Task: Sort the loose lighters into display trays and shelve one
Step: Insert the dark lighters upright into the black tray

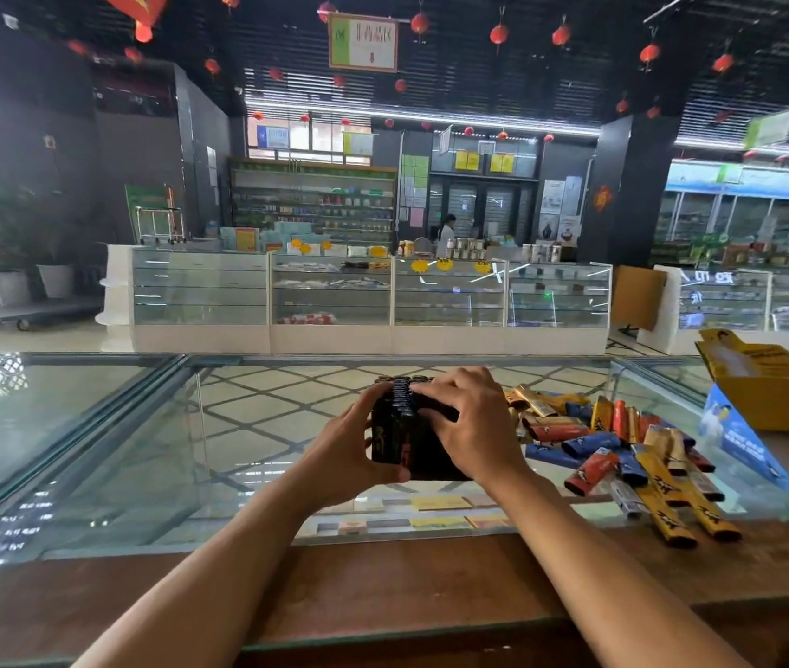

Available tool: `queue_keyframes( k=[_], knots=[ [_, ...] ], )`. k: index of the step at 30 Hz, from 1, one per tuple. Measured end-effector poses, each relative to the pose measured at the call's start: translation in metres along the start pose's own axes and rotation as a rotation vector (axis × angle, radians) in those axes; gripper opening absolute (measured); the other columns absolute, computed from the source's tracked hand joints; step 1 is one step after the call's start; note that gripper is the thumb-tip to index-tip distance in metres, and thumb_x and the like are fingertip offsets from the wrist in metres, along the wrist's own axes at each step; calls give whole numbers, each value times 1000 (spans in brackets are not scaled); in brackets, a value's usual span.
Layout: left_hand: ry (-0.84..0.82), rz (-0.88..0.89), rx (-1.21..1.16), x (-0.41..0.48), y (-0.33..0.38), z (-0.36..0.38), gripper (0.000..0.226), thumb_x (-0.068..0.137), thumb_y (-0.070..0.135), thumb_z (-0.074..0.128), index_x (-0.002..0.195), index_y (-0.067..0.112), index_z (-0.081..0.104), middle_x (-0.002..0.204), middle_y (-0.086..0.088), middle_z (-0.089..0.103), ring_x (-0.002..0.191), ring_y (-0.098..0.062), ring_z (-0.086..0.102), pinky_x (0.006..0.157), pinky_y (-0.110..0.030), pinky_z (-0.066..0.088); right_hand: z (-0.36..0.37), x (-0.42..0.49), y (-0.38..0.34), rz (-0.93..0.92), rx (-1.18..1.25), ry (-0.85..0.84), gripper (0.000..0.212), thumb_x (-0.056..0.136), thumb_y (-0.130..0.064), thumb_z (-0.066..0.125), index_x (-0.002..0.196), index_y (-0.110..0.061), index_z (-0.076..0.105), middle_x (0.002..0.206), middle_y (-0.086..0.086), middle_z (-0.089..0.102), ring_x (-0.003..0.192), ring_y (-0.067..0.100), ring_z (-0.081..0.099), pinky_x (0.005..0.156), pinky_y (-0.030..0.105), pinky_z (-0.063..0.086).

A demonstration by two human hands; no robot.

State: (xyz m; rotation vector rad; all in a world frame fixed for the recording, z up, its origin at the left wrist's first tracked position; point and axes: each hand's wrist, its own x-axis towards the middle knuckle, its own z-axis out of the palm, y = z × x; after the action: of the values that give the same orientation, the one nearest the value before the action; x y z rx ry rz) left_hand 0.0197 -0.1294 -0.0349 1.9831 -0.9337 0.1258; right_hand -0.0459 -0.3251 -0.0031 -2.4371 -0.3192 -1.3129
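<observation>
The black display tray sits at the centre of the frame, held just above the glass counter, with both hands closed on it. The left hand clamps its left side, thumb hooked along the near lower edge and fingers wrapped round the far side. The right hand covers the top and right side, with fingers slightly spread and bent over the dark lighter heads packed in the tray. How many lighters stand inside I cannot tell; only one row of heads shows clearly.

Just right of the tray lies one heap of loose lighters in yellow, blue, red and orange, overlapping too much for an exact count, though well over a dozen. Farther right, at the frame's edge, stands one open yellow carton with one blue printed carton leaning against its front. A brown wooden ledge runs along the counter's near edge, under both forearms.
</observation>
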Motion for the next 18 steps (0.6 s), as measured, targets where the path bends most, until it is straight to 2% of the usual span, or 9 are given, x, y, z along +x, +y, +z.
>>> queue_keyframes(
  k=[4, 8, 10, 12, 15, 18],
  knots=[
    [-12, -7, -33, -3, 6, -2, 108, 58, 43, 91, 146, 52, 30, 139, 7, 55, 133, -18, 53, 103, -47, 55, 2, -1, 1, -39, -78, -20, 31, 83, -17, 80, 113, -22, 77, 101, -3, 68, 96, 21, 54, 82, 39, 48],
    [-2, -23, -58, -5, 10, -3, 108, 55, 47, 90, 146, 50, 33, 139, 5, 56, 134, -20, 53, 103, -48, 55, 0, -2, 5, -85, -170, -46, 31, 86, -24, 77, 117, -24, 76, 107, -2, 67, 101, 25, 56, 85, 44, 48],
    [-3, -37, -66, -6, 13, -3, 109, 53, 48, 90, 146, 50, 33, 140, 6, 55, 135, -20, 53, 103, -48, 54, -5, -2, 6, -178, -285, -83, 31, 92, -32, 64, 121, -24, 74, 113, 0, 67, 106, 27, 57, 85, 44, 47],
    [3, -47, -74, -7, 14, -3, 110, 52, 48, 90, 145, 51, 33, 140, 6, 56, 134, -20, 54, 103, -48, 55, -11, -3, 3, -201, -338, -123, 40, 96, -39, 48, 124, -25, 72, 118, 1, 65, 109, 28, 57, 85, 45, 47],
    [-3, -38, -60, -8, 16, -4, 115, 53, 47, 90, 148, 55, 27, 140, 5, 56, 132, -22, 55, 103, -51, 54, -18, -11, 3, -51, -213, -203, 50, 96, -42, 47, 143, -25, 56, 137, 1, 55, 125, 26, 48, 102, 48, 44],
    [-18, -46, -44, -7, 16, -4, 132, 51, 48, 91, 154, 57, 9, 144, 1, 55, 132, -25, 56, 105, -54, 51, -33, -23, 10, 215, 103, -223, 67, 93, -46, 55, 155, -27, 37, 150, -1, 41, 140, 17, 34, 117, 39, 31]
  ],
)
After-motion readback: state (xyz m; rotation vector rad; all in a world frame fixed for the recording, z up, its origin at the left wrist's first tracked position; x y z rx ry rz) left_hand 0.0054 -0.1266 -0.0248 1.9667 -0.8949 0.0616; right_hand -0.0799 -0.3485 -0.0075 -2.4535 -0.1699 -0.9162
